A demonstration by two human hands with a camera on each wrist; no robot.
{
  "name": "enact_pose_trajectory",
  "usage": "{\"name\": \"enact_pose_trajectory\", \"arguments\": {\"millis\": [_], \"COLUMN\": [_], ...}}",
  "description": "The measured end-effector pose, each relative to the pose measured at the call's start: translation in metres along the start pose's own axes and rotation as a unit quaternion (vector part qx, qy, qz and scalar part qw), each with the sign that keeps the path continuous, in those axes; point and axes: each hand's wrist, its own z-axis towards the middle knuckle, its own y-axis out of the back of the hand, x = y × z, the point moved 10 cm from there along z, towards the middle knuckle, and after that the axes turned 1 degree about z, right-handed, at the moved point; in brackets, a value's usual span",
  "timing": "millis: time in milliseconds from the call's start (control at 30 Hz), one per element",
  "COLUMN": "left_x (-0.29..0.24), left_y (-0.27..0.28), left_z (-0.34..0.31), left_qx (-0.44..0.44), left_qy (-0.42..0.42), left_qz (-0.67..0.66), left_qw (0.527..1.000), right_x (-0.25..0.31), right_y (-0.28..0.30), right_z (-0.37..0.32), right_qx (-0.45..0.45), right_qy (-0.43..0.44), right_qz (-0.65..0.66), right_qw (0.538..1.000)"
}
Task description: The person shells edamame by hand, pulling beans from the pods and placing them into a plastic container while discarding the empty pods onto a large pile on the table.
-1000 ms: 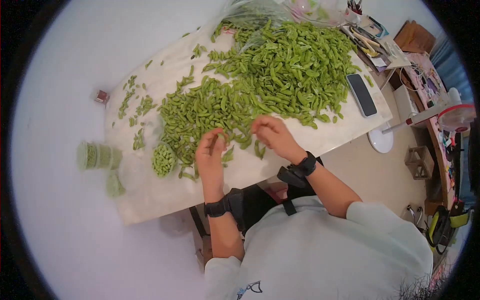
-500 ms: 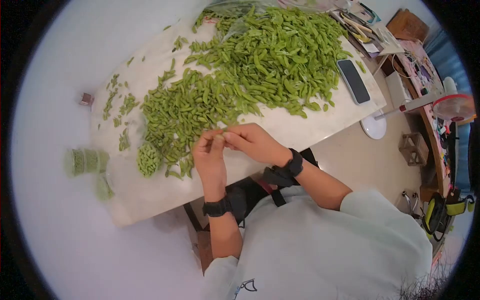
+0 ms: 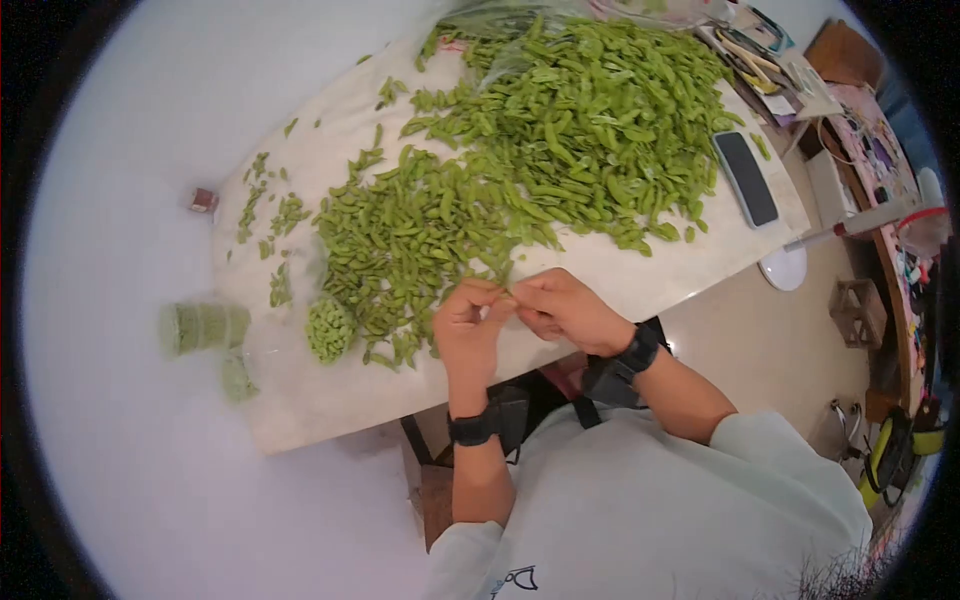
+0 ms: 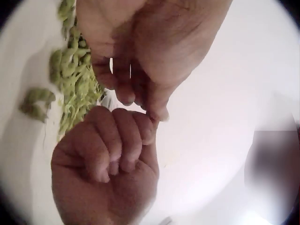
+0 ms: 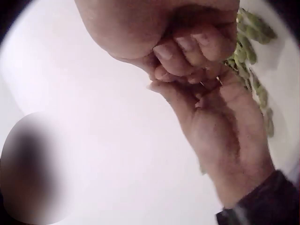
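Note:
My left hand (image 3: 468, 335) and right hand (image 3: 572, 312) meet at the fingertips over the near edge of the soybean pods. Thumbs and index fingers pinch a small green soybean pod (image 3: 506, 288), mostly hidden by the fingers. In the left wrist view, the right hand (image 4: 110, 164) has its other fingers curled into the palm, while the left hand (image 4: 154, 51) reaches down from above. From the right wrist, the left palm (image 5: 218, 126) faces the camera below the curled right fingers. A loose heap of pods (image 3: 400, 235) lies just beyond both hands.
A larger pile of pods (image 3: 600, 130) covers the back of the white table (image 3: 350, 400). Shelled beans fill a clear cup (image 3: 330, 330) to the left, near lidded containers (image 3: 205, 328). A phone (image 3: 746, 180) lies by the right edge. Scattered pods (image 3: 288, 213) lie at far left.
A second ago the hands were apart above the pods; by half a second ago their fingertips had come together. They stay joined now, slightly farther right from the cup. The head view has also shifted.

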Motion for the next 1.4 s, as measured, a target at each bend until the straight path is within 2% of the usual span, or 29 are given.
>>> {"name": "enact_pose_trajectory", "arguments": {"millis": [100, 167, 200, 233, 267, 300, 333, 367, 400, 467, 600, 667, 733, 800, 967, 1133, 1300, 1400], "left_x": [-0.024, -0.040, -0.021, -0.028, -0.022, -0.018, -0.017, -0.010, -0.019, -0.029, -0.010, -0.014, -0.018, -0.015, -0.030, -0.037, -0.047, -0.047], "left_y": [-0.005, -0.010, -0.006, -0.009, -0.008, -0.012, -0.012, -0.013, -0.011, -0.018, -0.016, -0.015, -0.011, -0.005, -0.007, -0.014, -0.026, -0.037], "left_z": [0.003, 0.001, 0.003, 0.003, 0.003, 0.005, 0.006, 0.007, 0.009, 0.007, 0.009, 0.007, 0.004, 0.001, 0.002, 0.001, 0.003, 0.008], "left_qx": [0.032, 0.034, 0.040, 0.046, 0.038, 0.065, 0.063, 0.077, 0.071, 0.060, 0.065, 0.065, 0.060, 0.023, 0.055, 0.071, 0.112, 0.135], "left_qy": [-0.049, -0.126, -0.040, -0.087, -0.072, -0.050, -0.050, -0.003, -0.023, -0.053, -0.042, -0.079, -0.089, -0.053, -0.066, -0.059, -0.048, -0.019], "left_qz": [0.149, 0.247, 0.163, 0.158, 0.132, 0.087, 0.112, 0.111, 0.087, 0.014, -0.090, -0.070, -0.072, -0.008, 0.088, 0.143, 0.228, 0.330], "left_qw": [0.987, 0.960, 0.985, 0.983, 0.988, 0.993, 0.990, 0.991, 0.993, 0.997, 0.993, 0.992, 0.992, 0.998, 0.992, 0.985, 0.966, 0.934], "right_x": [-0.021, -0.026, -0.029, -0.019, -0.011, 0.004, -0.009, -0.003, 0.000, 0.005, 0.001, -0.003, -0.005, -0.001, -0.001, 0.003, 0.027, 0.040], "right_y": [0.011, 0.012, 0.018, 0.017, 0.014, 0.010, 0.012, 0.005, -0.005, -0.010, -0.023, -0.022, -0.018, -0.009, 0.009, 0.016, 0.019, 0.017], "right_z": [-0.004, -0.004, -0.003, -0.005, -0.006, -0.004, -0.006, -0.008, -0.008, -0.016, -0.010, -0.012, -0.011, -0.007, -0.009, -0.009, -0.012, -0.015], "right_qx": [-0.011, -0.006, -0.017, -0.021, -0.018, 0.002, 0.003, -0.007, 0.020, 0.049, 0.117, 0.117, 0.100, 0.082, 0.050, 0.030, 0.018, 0.010], "right_qy": [-0.056, -0.074, -0.066, -0.050, -0.069, 0.021, -0.031, -0.072, -0.073, -0.085, -0.127, -0.143, -0.121, -0.095, -0.072, -0.027, 0.058, 0.097], "right_qz": [0.068, 0.059, 0.023, 0.006, -0.010, -0.043, 0.079, 0.127, 0.162, 0.223, 0.324, 0.334, 0.300, 0.221, 0.024, -0.083, -0.191, -0.271], "right_qw": [0.996, 0.995, 0.997, 0.998, 0.997, 0.999, 0.996, 0.989, 0.984, 0.970, 0.930, 0.924, 0.941, 0.967, 0.996, 0.996, 0.980, 0.958]}}
